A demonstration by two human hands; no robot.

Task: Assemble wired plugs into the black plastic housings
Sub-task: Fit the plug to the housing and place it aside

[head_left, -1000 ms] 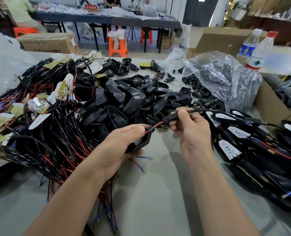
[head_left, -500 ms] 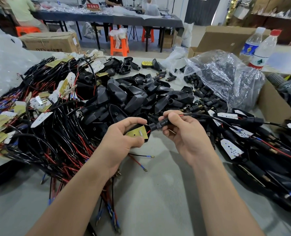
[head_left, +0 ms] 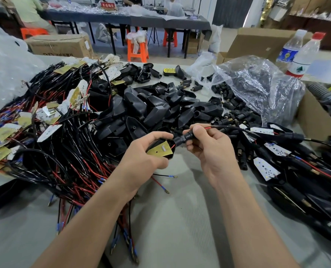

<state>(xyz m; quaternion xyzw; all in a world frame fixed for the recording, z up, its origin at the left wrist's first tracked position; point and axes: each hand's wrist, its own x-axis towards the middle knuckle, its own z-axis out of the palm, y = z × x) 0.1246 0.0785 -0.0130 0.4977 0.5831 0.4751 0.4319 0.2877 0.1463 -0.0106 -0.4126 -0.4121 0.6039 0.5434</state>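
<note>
At the far left a crumpled clear plastic sheet (head_left: 4, 74) lies beside a thick tangle of black and red wires (head_left: 64, 151). Small white and yellowish boards (head_left: 48, 130) are mixed in among the wires. Just right of the tangle, a heap of loose black housings (head_left: 157, 109) is piled toward the middle of the grey bench (head_left: 180, 219).

In front of that heap the left hand (head_left: 147, 153) has its fingers curled around one black housing (head_left: 171, 156). A yellowish circuit board (head_left: 159, 151) sits in the housing's open face, turned toward the camera. The neck of the housing meets a black wired plug (head_left: 182, 139). The right hand (head_left: 209, 149) pinches this plug between thumb and curled fingers. The plug's cable (head_left: 230, 128), black with a short red strand showing, runs off to the right past the fingers. Two loose wire ends (head_left: 161, 180) lie on the bench below the hands.

Further right, a crinkled clear bag (head_left: 257, 88) spills small black plugs. In front of the bag, housings already fitted with boards and cables (head_left: 296, 171) lie in a heap. Two plastic bottles (head_left: 300, 55) stand at the back right by a cardboard box (head_left: 257, 43).
</note>
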